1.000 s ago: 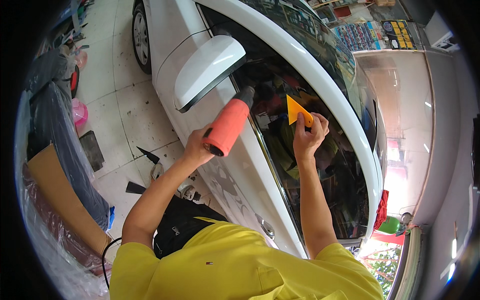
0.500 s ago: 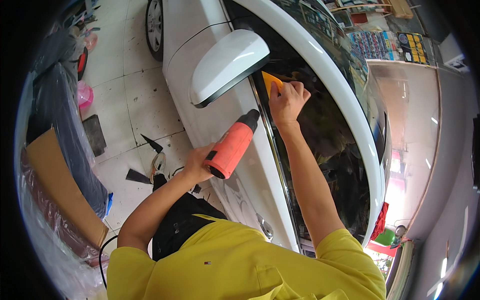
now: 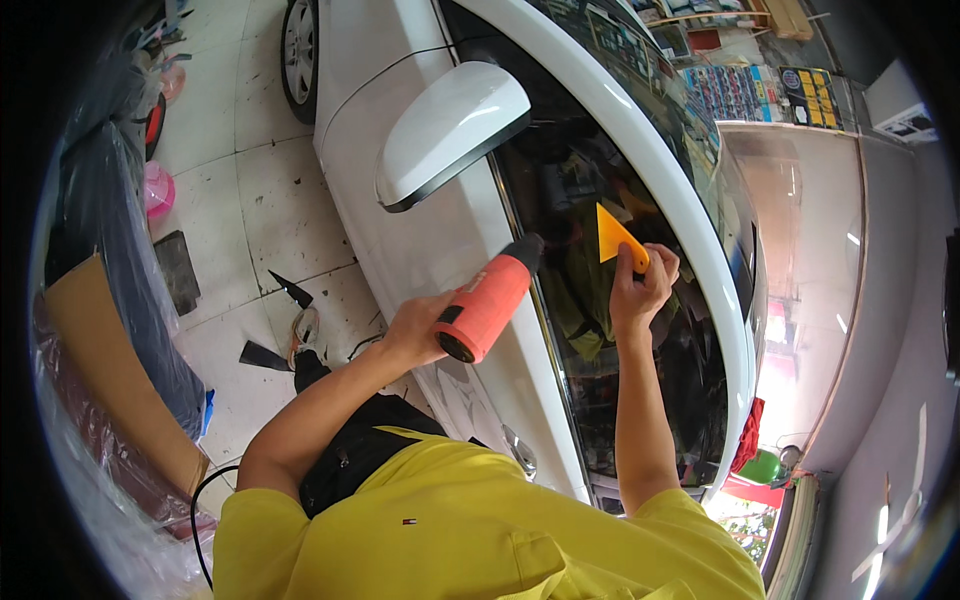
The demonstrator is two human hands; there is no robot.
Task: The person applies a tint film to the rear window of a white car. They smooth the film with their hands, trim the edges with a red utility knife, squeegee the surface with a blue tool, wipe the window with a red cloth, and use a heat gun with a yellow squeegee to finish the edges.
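My left hand [image 3: 417,328] is closed round the handle of a red heat gun [image 3: 486,306]. Its black nozzle [image 3: 525,252] points up and right, over the lower edge of the dark side window [image 3: 570,180] of a white car. A yellow-orange triangular squeegee [image 3: 618,240] is pinched in my right hand [image 3: 643,290], its pointed end toward the upper left. Hand and squeegee are at the middle of the glass; whether the blade touches it I cannot tell. The white side mirror [image 3: 455,130] juts out just ahead of the heat gun.
The car's door [image 3: 430,250] runs along my front, its wheel [image 3: 300,60] at the far left. Cardboard [image 3: 125,370] and plastic-wrapped things line the left side. Dark scraps [image 3: 290,288] lie on the tiled floor near my foot. A black cord [image 3: 195,510] hangs beside my left arm.
My right hand with the squeegee has moved right and nearer, from beside the mirror to mid-window. The heat gun has shifted slightly right, its nozzle now over the window edge.
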